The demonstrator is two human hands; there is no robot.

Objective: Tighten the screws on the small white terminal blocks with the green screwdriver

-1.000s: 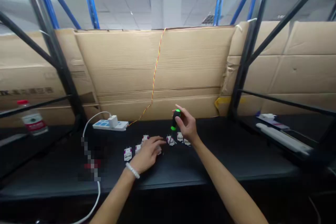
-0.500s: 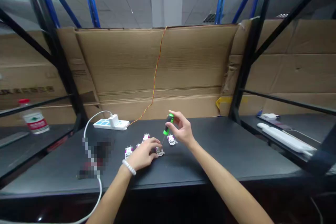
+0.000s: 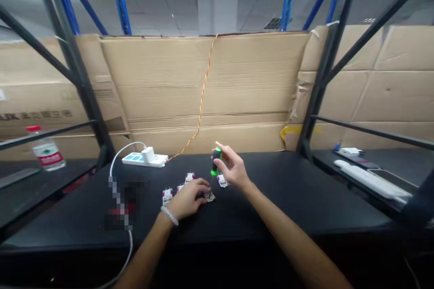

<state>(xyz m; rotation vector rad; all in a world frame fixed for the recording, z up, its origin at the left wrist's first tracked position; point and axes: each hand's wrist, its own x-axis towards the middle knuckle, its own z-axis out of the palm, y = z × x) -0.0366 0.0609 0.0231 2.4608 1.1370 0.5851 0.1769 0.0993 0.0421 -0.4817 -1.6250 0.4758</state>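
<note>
- Head view, right hand (image 3: 234, 168): grip's closed, thumb and fingers pinching a black-and-green screwdriver (image 3: 215, 162) that's tilted slightly, with its thin shaft pointing down.
- The screwdriver's tip sits right at a small white circuit module (image 3: 209, 197) on the black surface (image 3: 271, 207). Can't tell if it's actually in a screw.
- Left hand (image 3: 186, 199), beaded bracelet on the wrist: fingers curled down, tips right at that module's edge. Can't tell if it's clamped.
- Three more small white modules (image 3: 167, 196) (image 3: 190, 177) (image 3: 222, 181) lie close by.
- Further back: a white-and-blue power strip (image 3: 144, 160) with a white charger (image 3: 148, 154), and thick brown cardboard sheets (image 3: 203, 81).
</note>
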